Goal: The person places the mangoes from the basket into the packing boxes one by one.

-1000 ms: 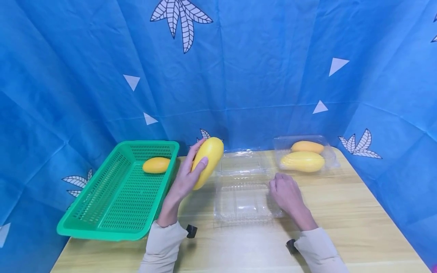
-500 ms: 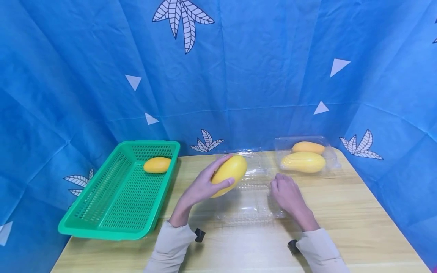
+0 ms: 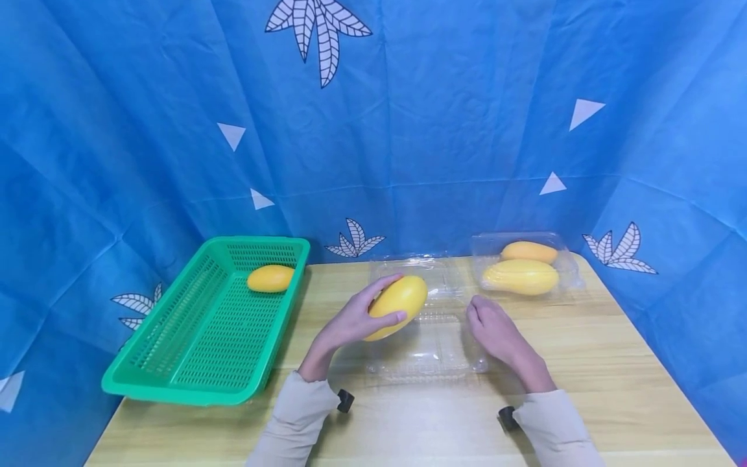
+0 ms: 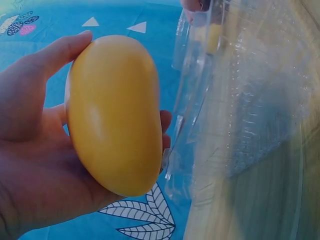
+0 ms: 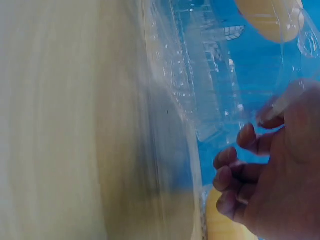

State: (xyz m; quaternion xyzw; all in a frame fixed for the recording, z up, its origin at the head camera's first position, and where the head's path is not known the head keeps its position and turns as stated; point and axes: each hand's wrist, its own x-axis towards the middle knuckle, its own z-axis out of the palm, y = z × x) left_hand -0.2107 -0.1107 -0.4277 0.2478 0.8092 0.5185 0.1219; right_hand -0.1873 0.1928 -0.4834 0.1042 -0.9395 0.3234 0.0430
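Observation:
My left hand (image 3: 350,321) grips a large yellow mango (image 3: 404,301), thumb on one side and fingers round the other. The mango is tilted and held over an open clear plastic clamshell box (image 3: 432,353) lying on the table. In the left wrist view the mango (image 4: 115,115) sits in the palm, with the box (image 4: 240,100) beside it. At the box's right edge, near the fold, is my right hand (image 3: 496,331), fingers curled and pinching the rim. The right wrist view shows its thumb (image 5: 272,117) overlapped by the clear plastic.
On the left stands a green perforated basket (image 3: 303,259) with one orange-yellow mango (image 3: 271,278) inside. A second clear box (image 3: 570,263) at the back right contains an orange mango (image 3: 530,251) and a yellow fruit (image 3: 521,277). Blue cloth (image 3: 438,130) hangs behind the wooden table (image 3: 618,389).
My left hand has carried the mango right and down, from beside the basket to above the open box, and tilted it flatter. The right hand has stayed at the box's edge.

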